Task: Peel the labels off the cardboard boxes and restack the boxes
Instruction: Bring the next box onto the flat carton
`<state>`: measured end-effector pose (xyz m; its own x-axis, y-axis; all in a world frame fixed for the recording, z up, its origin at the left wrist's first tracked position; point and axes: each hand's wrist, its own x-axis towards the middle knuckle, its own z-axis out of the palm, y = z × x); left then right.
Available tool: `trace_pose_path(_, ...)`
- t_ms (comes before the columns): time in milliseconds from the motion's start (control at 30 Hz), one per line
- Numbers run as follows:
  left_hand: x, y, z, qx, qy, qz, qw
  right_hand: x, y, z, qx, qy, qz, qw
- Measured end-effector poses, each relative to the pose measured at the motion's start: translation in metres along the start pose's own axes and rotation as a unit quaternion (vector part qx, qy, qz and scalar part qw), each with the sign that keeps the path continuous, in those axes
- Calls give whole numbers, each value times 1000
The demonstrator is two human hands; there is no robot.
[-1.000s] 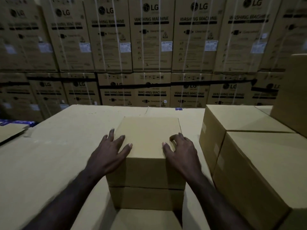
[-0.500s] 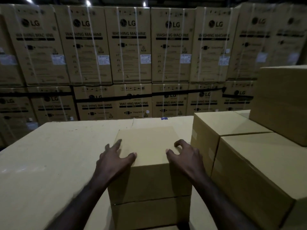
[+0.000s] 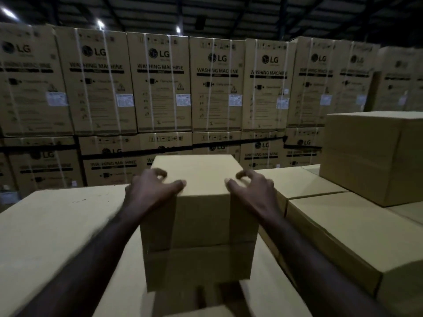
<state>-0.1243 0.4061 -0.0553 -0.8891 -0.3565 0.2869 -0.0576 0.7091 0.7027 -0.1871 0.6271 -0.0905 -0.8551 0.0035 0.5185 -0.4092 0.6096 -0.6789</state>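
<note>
Across the whole upper half of the frame we see a wall of stacked washing machine cartons (image 3: 158, 88), strapped with white bands, each with a pale sticker on its front. Dim shed, print partly blurred.

Lower left: a big flat cardboard surface (image 3: 57, 225), top face lit, nothing legible on it.

Lower right: a row of plain brown boxes (image 3: 343, 229) running back along the right edge, touching each other; one more box on top (image 3: 370, 156) at the right edge, mid-height.

Centre of frame: the cardboard box (image 3: 201, 216) we're handling, plain, upright, a horizontal seam across its near face. Whether its base rests on anything we can't tell; the bottom edge is dark. No label visible on the faces we see.

Left hand (image 3: 151, 188) grips the box's upper left edge, thumb lying on the top face, fingers curled over the side corner. Right hand (image 3: 251, 188) mirrors it on the upper right edge, thumb on top, fingers curled. Both forearms enter from the bottom corners.
</note>
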Motion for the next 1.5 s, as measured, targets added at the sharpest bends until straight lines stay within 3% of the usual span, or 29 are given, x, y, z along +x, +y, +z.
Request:
trace_pose_path(267,27,106,-44,-58,68,126,988,65,-54,-90,44,123,-86,988)
trace_pose_path(467,26,174,-30,-39,73,196,977,104,-42,-163,13,178,-102,979)
trace_pose_path(900,16,292,102,-51,24,159,986,161,85,-278,-8,179,-94,979)
trace_pose_path(1400,21,347,182,7,11,118,993,197,184,-306,1,155,-143,977)
trace_pose_path(1500,20,348,191,18,14,112,993,196,197,-302,-35,198,-175,964)
